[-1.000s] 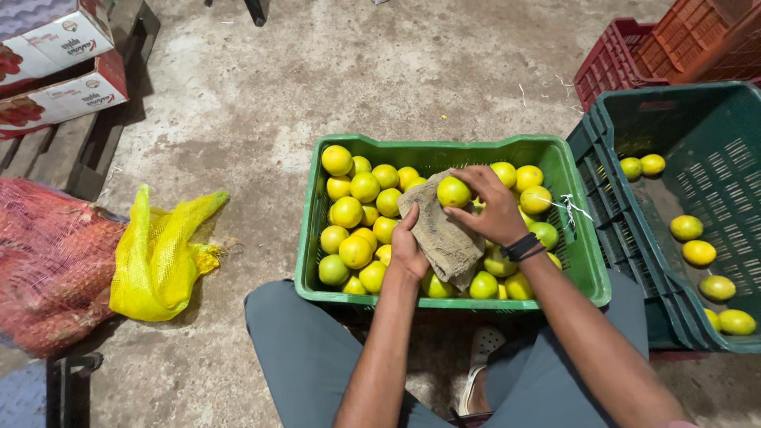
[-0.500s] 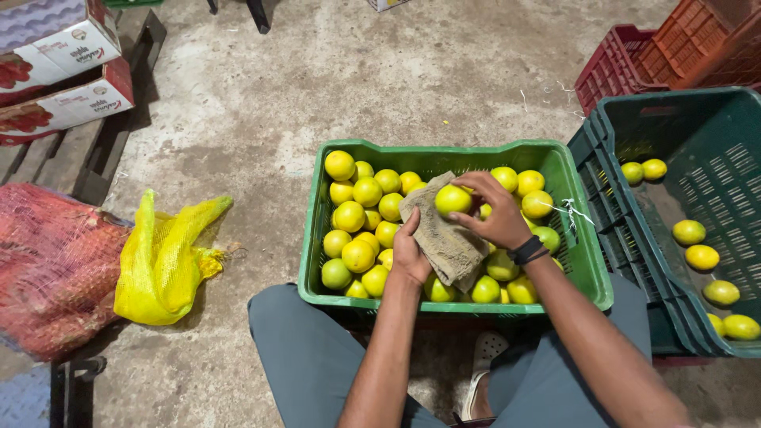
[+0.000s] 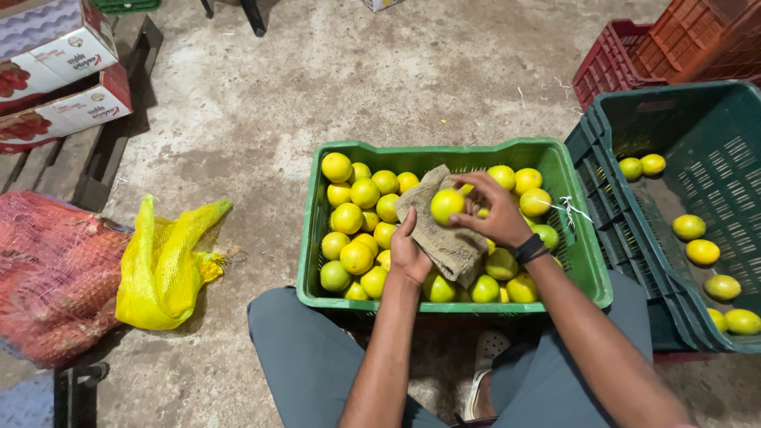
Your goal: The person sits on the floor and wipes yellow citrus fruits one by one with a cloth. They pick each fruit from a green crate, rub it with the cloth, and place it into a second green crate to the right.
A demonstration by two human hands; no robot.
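Note:
A green plastic crate (image 3: 585, 261) full of yellow-green citrus fruits stands on the floor between my knees. My left hand (image 3: 408, 252) holds a brownish cloth (image 3: 444, 238) spread over the fruits in the crate. My right hand (image 3: 495, 214) grips one yellow-green fruit (image 3: 447, 204) and presses it against the cloth. A dark band sits on my right wrist.
A dark green crate (image 3: 626, 222) holding several fruits stands at the right, with red crates (image 3: 626, 55) behind it. A yellow mesh bag (image 3: 162, 261) and a red mesh sack (image 3: 51, 269) lie at the left beside cardboard boxes (image 3: 59, 79) on a pallet.
My right hand has turned the fruit slightly left against the cloth. The left hand keeps its hold on the cloth.

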